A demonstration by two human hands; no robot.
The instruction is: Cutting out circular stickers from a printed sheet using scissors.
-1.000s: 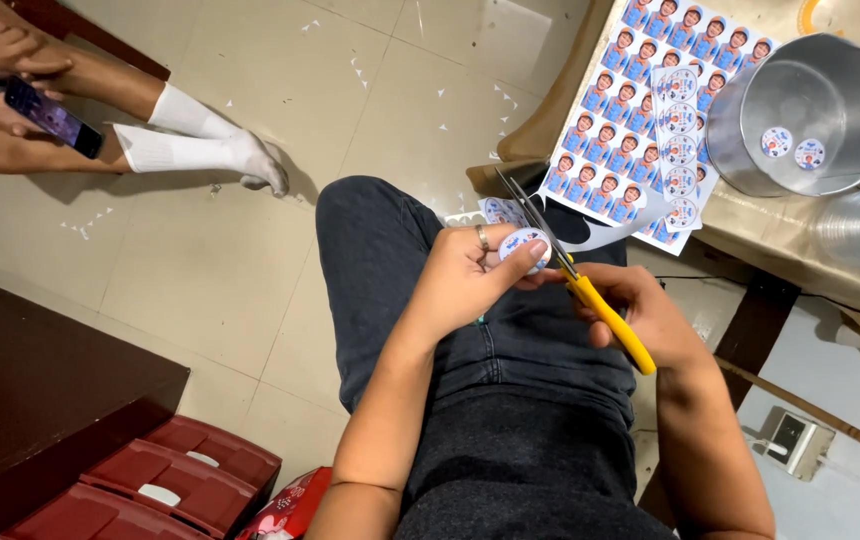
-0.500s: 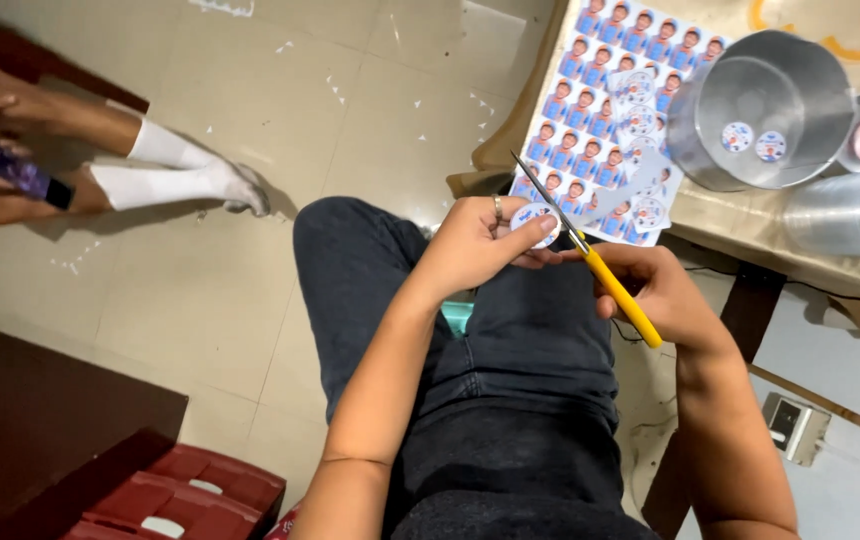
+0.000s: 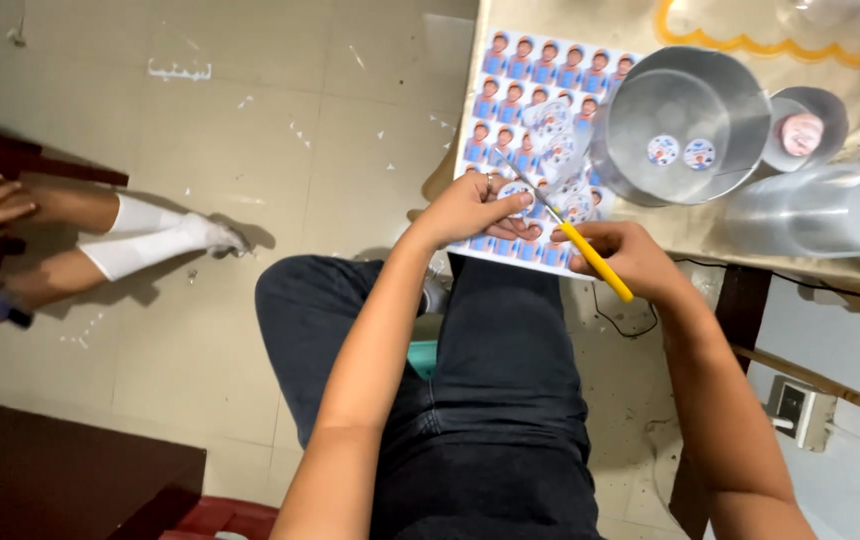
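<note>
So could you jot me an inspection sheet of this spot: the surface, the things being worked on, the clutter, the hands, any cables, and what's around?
Surface: pale table, crowded at this edge.
Job's things: yellow-handled scissors; small round cutout; sheet of printed portraits lying on the table.
Clutter: metal bowl with two round cutouts inside; smaller metal dish; clear plastic container.
Hands: left hand pinches the cutout; right hand grips the scissors.
Cables: black cable below the table; wall socket.
Surroundings: tiled floor with paper scraps; another person's legs in white socks.
</note>
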